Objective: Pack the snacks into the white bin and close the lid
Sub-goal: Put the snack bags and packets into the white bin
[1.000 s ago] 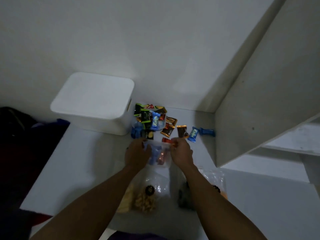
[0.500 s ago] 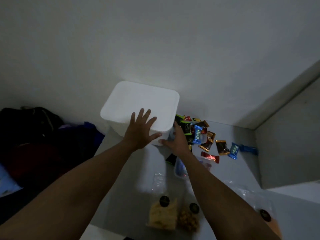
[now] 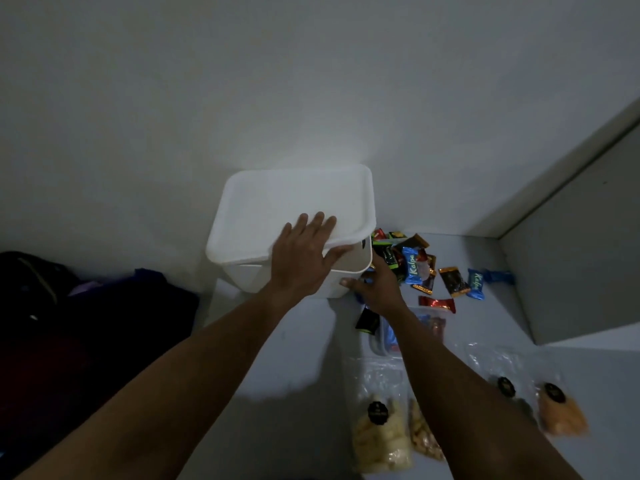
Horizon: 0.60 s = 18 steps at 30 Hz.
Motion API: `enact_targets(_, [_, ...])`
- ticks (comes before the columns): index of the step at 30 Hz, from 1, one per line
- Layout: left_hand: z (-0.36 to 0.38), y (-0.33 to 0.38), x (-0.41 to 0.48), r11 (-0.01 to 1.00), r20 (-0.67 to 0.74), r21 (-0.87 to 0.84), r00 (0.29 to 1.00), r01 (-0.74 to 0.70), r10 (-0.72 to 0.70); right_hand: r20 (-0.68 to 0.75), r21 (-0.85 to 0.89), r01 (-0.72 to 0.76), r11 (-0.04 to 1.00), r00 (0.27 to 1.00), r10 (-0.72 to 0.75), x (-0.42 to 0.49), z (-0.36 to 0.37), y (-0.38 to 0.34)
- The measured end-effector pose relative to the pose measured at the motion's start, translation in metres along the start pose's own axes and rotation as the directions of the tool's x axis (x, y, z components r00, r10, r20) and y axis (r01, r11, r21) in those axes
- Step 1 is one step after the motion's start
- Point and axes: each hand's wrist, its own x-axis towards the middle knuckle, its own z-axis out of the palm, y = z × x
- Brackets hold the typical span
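Observation:
The white bin (image 3: 249, 276) stands against the wall, its white lid (image 3: 294, 202) tilted with the near right corner raised off the rim. My left hand (image 3: 304, 258) lies on the lid's near edge, fingers on top and thumb under the lifted corner. My right hand (image 3: 377, 289) rests with spread fingers against the bin's near right corner and holds nothing. Several small wrapped snacks (image 3: 414, 268) lie in a pile right of the bin. Clear bags of crackers (image 3: 381, 434) and an orange snack bag (image 3: 561, 414) lie near me.
A clear pouch with a few sweets (image 3: 434, 325) lies behind my right forearm. Dark clothes and a bag (image 3: 86, 323) are heaped left of the white surface. A grey panel (image 3: 571, 258) walls off the right side. The wall is close behind the bin.
My hands left the clear pouch and went to the bin. The left hand has since raised the lid's near right corner; the right hand stays at the bin's corner.

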Motion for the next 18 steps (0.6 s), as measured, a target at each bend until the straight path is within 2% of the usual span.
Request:
enact_targets(3, [-0.032, -0.004, 0.009, 0.98, -0.206, -0.188, 0.973, 0.066, -0.105, 0.025, 0.011, -0.028, 1.0, 0.999, 0.027, 0.001, -0.002, -0.003])
enact_targets(5, [-0.047, -0.01, 0.013, 0.943, -0.233, -0.31, 0.953, 0.118, -0.195, 0.077, -0.023, -0.052, 0.998, 0.996, 0.054, 0.002, -0.009, -0.011])
enact_targets(7, [-0.052, -0.011, 0.013, 0.935, -0.202, -0.33, 0.958, 0.131, -0.205, 0.092, -0.081, -0.061, 0.995, 0.993, 0.068, 0.004, -0.02, -0.029])
enact_targets(8, [-0.051, -0.011, 0.012, 0.94, -0.18, -0.319, 0.965, 0.124, -0.188, 0.02, -0.085, -0.067, 0.994, 0.997, 0.069, 0.003, -0.024, -0.043])
enact_targets(10, [-0.047, -0.008, 0.01, 0.942, -0.144, -0.316, 0.976, 0.11, -0.162, -0.195, 0.112, -0.092, 0.989, 0.974, 0.113, 0.002, -0.033, -0.076])
enact_targets(11, [-0.045, -0.008, 0.009, 0.938, -0.128, -0.328, 0.978, 0.113, -0.163, -0.223, 0.274, -0.087, 0.958, 0.963, 0.151, 0.0, -0.034, -0.096])
enact_targets(13, [-0.042, -0.008, 0.008, 0.923, -0.088, -0.364, 0.982, 0.127, -0.17, -0.061, 0.479, -0.14, 0.867, 0.979, 0.193, -0.006, -0.034, -0.135])
enact_targets(15, [-0.043, -0.011, 0.007, 0.897, -0.004, -0.417, 0.986, 0.148, -0.165, 0.063, 0.541, -0.194, 0.818, 0.98, 0.19, -0.011, -0.029, -0.163])
enact_targets(17, [-0.048, -0.019, 0.005, 0.869, 0.121, -0.447, 0.977, 0.211, -0.176, 0.051, 0.561, -0.181, 0.808, 0.981, 0.185, -0.016, -0.024, -0.178])
enact_targets(18, [-0.052, -0.026, 0.003, 0.869, 0.165, -0.422, 0.965, 0.257, -0.205, 0.034, 0.526, -0.165, 0.835, 0.984, 0.173, -0.016, -0.023, -0.18])
